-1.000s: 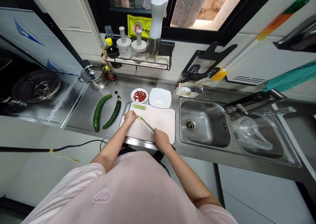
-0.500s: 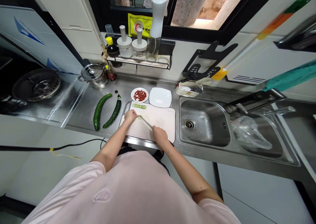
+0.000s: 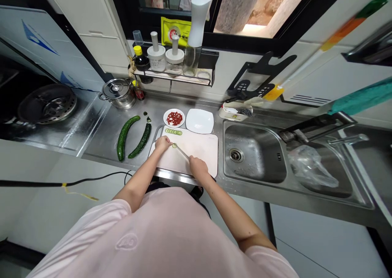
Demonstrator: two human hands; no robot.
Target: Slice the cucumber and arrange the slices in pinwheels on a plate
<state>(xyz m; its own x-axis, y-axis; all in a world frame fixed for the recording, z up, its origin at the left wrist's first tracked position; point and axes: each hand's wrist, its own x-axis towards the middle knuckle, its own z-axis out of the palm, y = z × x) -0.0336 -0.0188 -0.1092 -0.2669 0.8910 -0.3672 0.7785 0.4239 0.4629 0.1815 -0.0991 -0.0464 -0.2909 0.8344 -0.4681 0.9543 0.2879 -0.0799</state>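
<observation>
My right hand (image 3: 198,166) is wrapped round the handle of a knife (image 3: 183,152), its narrow blade reaching left over the white cutting board (image 3: 199,155). At the blade's tip is a pale green cucumber slice (image 3: 174,145). My left hand (image 3: 163,143) is over the board's left side, fingers pinched together close to that slice; whatever is between them is too small to make out. Along the board's far edge runs an overlapping row of cucumber slices (image 3: 173,132). Left of the board lie a whole cucumber (image 3: 123,139) and a cucumber with one end cut off (image 3: 141,142).
Behind the board stand a plate of chopped red pieces (image 3: 174,118) and a white square plate (image 3: 199,121). Cucumber ends (image 3: 148,119) lie on the steel counter. A lidded pot (image 3: 119,94) is back left, a sink (image 3: 254,155) right, and a seasoning shelf (image 3: 183,77) above.
The whole view has shifted slightly. Both hands, the knife and the slice at its tip keep nearly the same places on the board.
</observation>
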